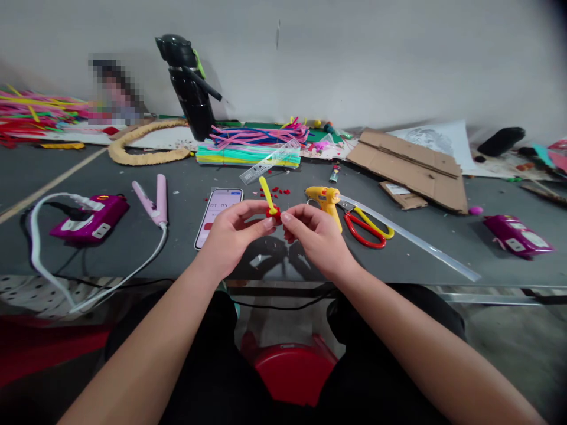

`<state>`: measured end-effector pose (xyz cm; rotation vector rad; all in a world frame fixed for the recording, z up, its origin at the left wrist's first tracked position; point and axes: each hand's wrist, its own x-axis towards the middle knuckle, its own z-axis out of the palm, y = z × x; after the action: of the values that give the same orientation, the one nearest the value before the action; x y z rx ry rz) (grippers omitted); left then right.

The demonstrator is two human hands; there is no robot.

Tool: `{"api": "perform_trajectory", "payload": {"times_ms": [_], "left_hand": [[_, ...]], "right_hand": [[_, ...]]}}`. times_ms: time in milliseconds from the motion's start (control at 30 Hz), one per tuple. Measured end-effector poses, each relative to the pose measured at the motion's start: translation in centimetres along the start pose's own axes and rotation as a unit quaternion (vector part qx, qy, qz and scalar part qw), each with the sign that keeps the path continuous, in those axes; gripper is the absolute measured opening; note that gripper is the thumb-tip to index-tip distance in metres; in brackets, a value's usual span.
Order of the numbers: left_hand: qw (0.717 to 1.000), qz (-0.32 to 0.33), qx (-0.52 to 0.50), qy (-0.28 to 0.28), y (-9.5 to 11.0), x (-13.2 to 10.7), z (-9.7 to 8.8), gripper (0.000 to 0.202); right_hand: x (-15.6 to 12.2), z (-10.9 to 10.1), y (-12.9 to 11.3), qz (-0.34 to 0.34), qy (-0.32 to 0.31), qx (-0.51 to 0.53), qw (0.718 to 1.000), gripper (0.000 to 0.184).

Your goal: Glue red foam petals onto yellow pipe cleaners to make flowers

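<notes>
Between the thumb and fingers of my left hand [237, 233] is a small red flower-like piece [273, 215]. A fuzzy yellow stem [266, 190], apparently pipe cleaner, rises from its middle and leans left. My right hand [316, 236] is closed in a pinch, its fingertips against the piece's right edge; whether a smaller bit is between them is hidden. Just behind the hands lie several small red scraps [279, 191]. A lit phone [217, 212] rests beside my left hand. Near my right hand are a yellow glue gun [326, 202] and scissors with red and yellow handles [365, 229].
A clear glue stick [411, 241] extends right from the glue gun. Bundled pipe cleaners [248, 154], a ruler [270, 162], a black flask [190, 94] and cardboard [411, 165] stand or lie behind. Leftward are a pink hair straightener [155, 203] and a corded purple power strip [91, 218].
</notes>
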<state>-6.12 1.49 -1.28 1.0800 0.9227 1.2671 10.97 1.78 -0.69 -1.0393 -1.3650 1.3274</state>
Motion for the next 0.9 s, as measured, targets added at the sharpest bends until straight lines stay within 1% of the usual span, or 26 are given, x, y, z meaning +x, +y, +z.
{"api": "perform_trajectory", "payload": {"times_ms": [300, 467, 733, 900], "left_hand": [[1.0, 0.012, 0.009, -0.012, -0.27, 0.02, -0.18, 0.027], [1.0, 0.009, 0.012, 0.0, -0.31, 0.05, -0.16, 0.026], [0.999, -0.02, -0.042, -0.002, -0.32, 0.13, -0.28, 0.026], [0.998, -0.021, -0.051, -0.013, -0.38, 0.13, -0.2, 0.022]], "right_hand": [[-0.01, 0.12, 0.03, -0.002, 0.006, -0.009, 1.0, 0.029], [-0.07, 0.1, 0.16, -0.002, 0.003, -0.024, 1.0, 0.031], [-0.04, -0.58, -0.52, 0.01, 0.002, -0.016, 1.0, 0.037], [0.05, -0.45, -0.68, -0.001, 0.002, -0.031, 1.0, 0.041]]}}
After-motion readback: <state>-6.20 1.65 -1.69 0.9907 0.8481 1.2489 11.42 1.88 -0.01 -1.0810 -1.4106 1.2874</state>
